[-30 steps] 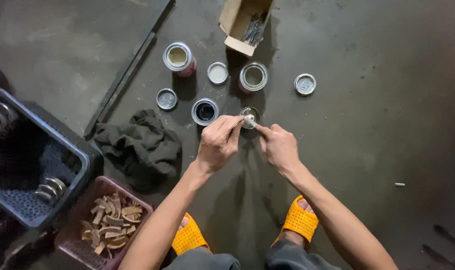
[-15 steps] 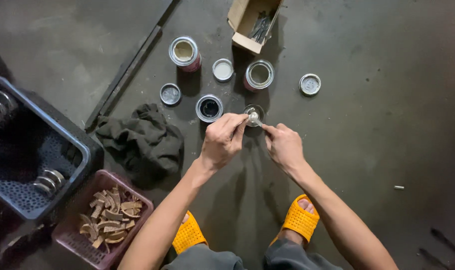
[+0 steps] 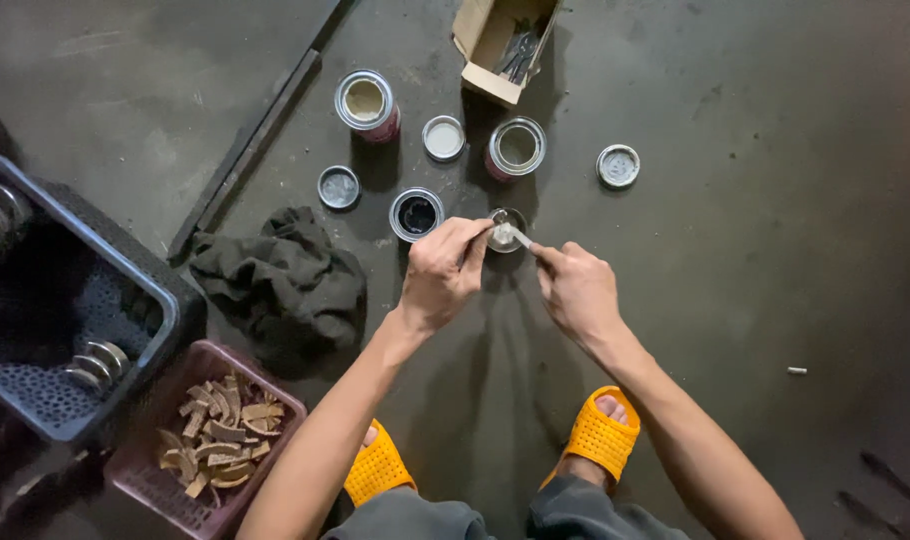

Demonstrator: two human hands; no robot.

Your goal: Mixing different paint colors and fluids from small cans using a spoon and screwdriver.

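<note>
Three open tins [image 3: 365, 102], three loose lids [image 3: 443, 138], two baskets [image 3: 125, 270], one box [image 3: 500, 40].

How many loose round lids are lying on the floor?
3: one lid left of the dark open can, one white lid between the two upper cans, one lid far right. None seems hidden.

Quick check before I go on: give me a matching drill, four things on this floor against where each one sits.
Things:
1. cardboard box
2. dark rag
3. pink basket
4. small lid

Places:
A. bottom left, holding brown curved pieces
B. top centre, open, metal parts inside
C. alone, right of the cans
D. crumpled, left of the left hand

Pairs: 1-B, 2-D, 3-A, 4-C
</note>
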